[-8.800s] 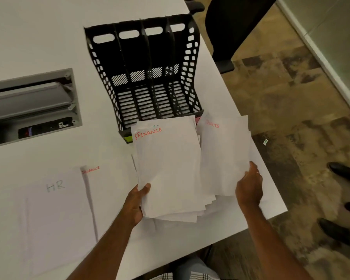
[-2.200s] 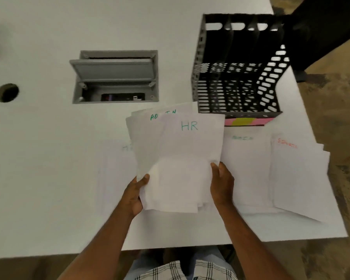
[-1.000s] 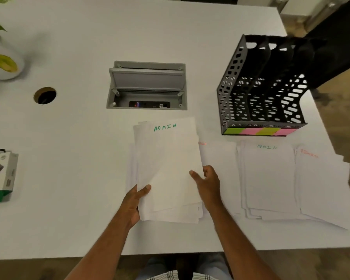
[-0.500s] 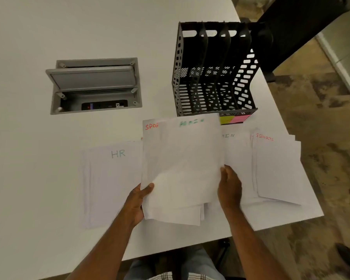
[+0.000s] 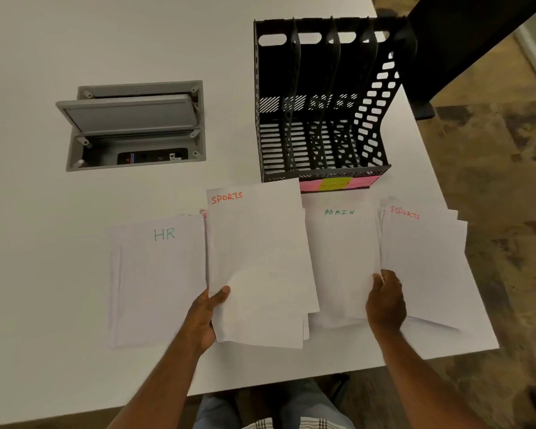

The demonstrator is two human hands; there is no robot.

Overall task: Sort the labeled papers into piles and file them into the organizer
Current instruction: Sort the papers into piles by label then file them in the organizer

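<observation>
Head view: left hand (image 5: 205, 317) grips stack (image 5: 260, 274); lower sheets' labels hidden.

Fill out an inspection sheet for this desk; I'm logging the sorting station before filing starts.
Surface: white table, papers along its near edge.
Job's things: black organizer, slots show no papers; HR pile; ADMIN pile; SPORTS pile at the right; held stack, SPORTS sheet on top.
Clutter: nothing seen.
Grippers: left hand holds the stack's lower left corner; right hand rests at the ADMIN pile's right edge, grip unclear.
Cables: none loose; open grey cable box set in the table.
Surroundings: patterned floor, dark chair behind the table.
</observation>
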